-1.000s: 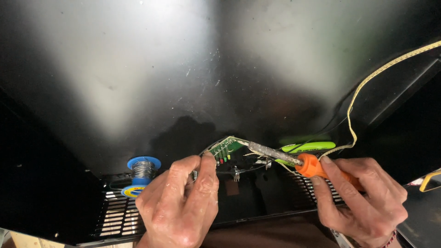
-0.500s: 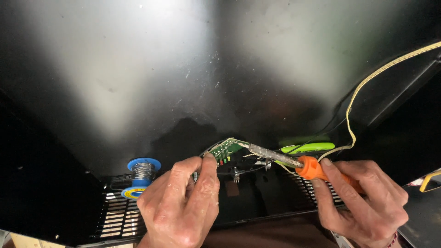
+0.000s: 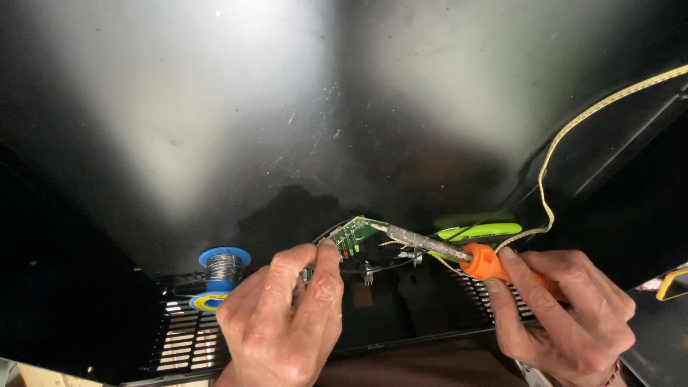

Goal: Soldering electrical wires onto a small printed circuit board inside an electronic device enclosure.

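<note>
My left hand [image 3: 287, 322] pinches the lower edge of a small green circuit board [image 3: 352, 235] and holds it tilted above a black metal surface. My right hand [image 3: 566, 315] grips the orange handle of a soldering iron [image 3: 481, 261]. Its grey metal tip reaches left and touches the top edge of the board. A yellowish cord [image 3: 573, 136] runs from the iron up to the right. A small metal clamp stand [image 3: 387, 261] with thin wires sits just behind the board.
A blue spool of solder wire [image 3: 221, 272] stands left of my left hand. A bright green tool [image 3: 479, 231] lies behind the iron. A large black metal panel [image 3: 287, 107] fills the upper view. A vented black grille [image 3: 179, 337] lies below.
</note>
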